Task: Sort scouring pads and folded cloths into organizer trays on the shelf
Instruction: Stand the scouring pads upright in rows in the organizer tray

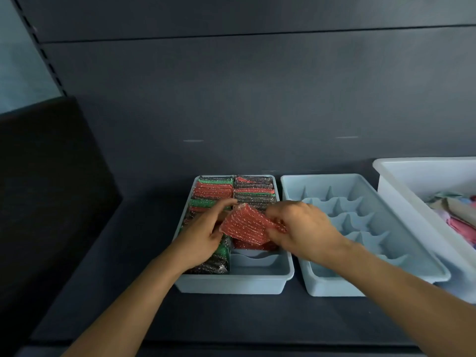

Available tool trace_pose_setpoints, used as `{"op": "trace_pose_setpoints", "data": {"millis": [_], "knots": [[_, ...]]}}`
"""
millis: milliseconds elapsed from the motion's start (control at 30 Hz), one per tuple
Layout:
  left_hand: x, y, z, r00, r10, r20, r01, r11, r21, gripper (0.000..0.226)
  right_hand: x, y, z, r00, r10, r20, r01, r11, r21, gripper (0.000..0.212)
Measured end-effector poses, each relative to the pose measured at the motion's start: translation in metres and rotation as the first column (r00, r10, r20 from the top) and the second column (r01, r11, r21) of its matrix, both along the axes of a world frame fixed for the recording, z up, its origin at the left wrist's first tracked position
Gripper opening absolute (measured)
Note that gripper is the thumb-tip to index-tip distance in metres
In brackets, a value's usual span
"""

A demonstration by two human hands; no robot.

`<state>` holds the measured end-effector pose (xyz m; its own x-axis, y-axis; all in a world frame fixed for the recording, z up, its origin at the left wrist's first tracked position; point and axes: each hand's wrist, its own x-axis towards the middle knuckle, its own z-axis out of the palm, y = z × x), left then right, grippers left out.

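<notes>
Both hands meet over the filled tray [231, 287], which stands on the shelf [231, 318] with red, green and dark pads packed on edge in two columns. The red scouring pad [247, 225] hangs just above the middle of this tray, over its right column. The right hand [306, 228] has its grip clamped on the pad's right edge, thumb and fingers pinching it. The left hand [203, 233] curls its fingers round the pad's left edge, with the thumb lifted toward the tray's far end.

The pad lies tilted, face up toward the camera, its long axis slanting from the tray's far left toward its near right. The packed pads stand upright with their long edges running across the tray. The empty slot [253, 261] sits at the tray's near end in the right column, below and just nearer than the pad. It lies closer to the right hand.

The coming move likely calls for turning the pad onto its edge, squaring it across the tray, and lowering it into that slot.

Right of this tray stands the empty divided tray [334, 289], and beyond that a white bin [401, 181] holding cloths [458, 215].
</notes>
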<state>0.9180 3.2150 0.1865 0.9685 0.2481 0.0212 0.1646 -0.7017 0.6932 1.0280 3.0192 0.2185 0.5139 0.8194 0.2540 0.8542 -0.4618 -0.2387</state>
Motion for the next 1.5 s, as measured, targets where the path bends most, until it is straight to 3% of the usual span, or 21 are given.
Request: {"op": "trace_pose_setpoints", "data": {"millis": [133, 367, 433, 600, 767, 900, 1167, 1267, 1400, 1500], "knots": [[-0.002, -0.003, 0.002, 0.999, -0.037, -0.003, 0.037, 0.999, -0.012, 0.056, -0.002, 0.003, 0.003, 0.994, 0.001, 0.111, 0.020, 0.983, -0.183, 0.021], [-0.002, -0.007, 0.002, 0.998, -0.063, -0.016, 0.064, 0.992, 0.112, 0.043, -0.003, 0.027, -0.019, 0.966, 0.070, 0.249, 0.028, 0.929, -0.370, 0.023], [-0.001, -0.010, 0.003, 0.998, -0.058, -0.020, 0.060, 0.983, 0.171, 0.039, 0.005, 0.024, -0.024, 0.975, 0.075, 0.207, -0.009, 0.953, -0.302, 0.020], [0.013, -0.037, 0.019, 0.997, -0.024, 0.071, 0.007, 0.972, 0.234, 0.035, 0.023, -0.013, -0.011, 0.994, 0.088, -0.064, -0.087, 0.996, 0.022, 0.036], [0.065, -0.099, 0.038, 0.961, -0.160, 0.225, 0.124, 0.978, 0.165, 0.030, 0.056, -0.085, 0.008, 0.984, -0.042, -0.173, 0.087, 0.963, 0.257, 0.021], [0.118, -0.172, 0.043, 0.912, -0.277, 0.303, 0.286, 0.958, 0.016, 0.027, 0.090, -0.168, 0.013, 0.945, -0.200, -0.260, 0.282, 0.900, 0.332, 0.007], [0.226, -0.327, 0.043, 0.849, -0.464, 0.252, 0.515, 0.833, -0.204, 0.024, 0.167, -0.334, 0.011, 0.818, -0.509, -0.268, 0.564, 0.800, 0.204, 0.001], [0.270, -0.380, 0.035, 0.855, -0.487, 0.179, 0.518, 0.817, -0.251, 0.024, 0.205, -0.385, 0.008, 0.730, -0.658, -0.184, 0.676, 0.735, 0.052, 0.020], [0.313, -0.437, 0.019, 0.873, -0.483, 0.069, 0.485, 0.842, -0.238, 0.030, 0.246, -0.423, 0.006, 0.589, -0.807, -0.040, 0.795, 0.587, -0.153, 0.052], [0.330, -0.461, 0.013, 0.842, -0.529, -0.110, 0.531, 0.847, -0.015, 0.035, 0.268, -0.435, 0.000, 0.565, -0.825, -0.005, 0.799, 0.549, -0.243, 0.064]]}}
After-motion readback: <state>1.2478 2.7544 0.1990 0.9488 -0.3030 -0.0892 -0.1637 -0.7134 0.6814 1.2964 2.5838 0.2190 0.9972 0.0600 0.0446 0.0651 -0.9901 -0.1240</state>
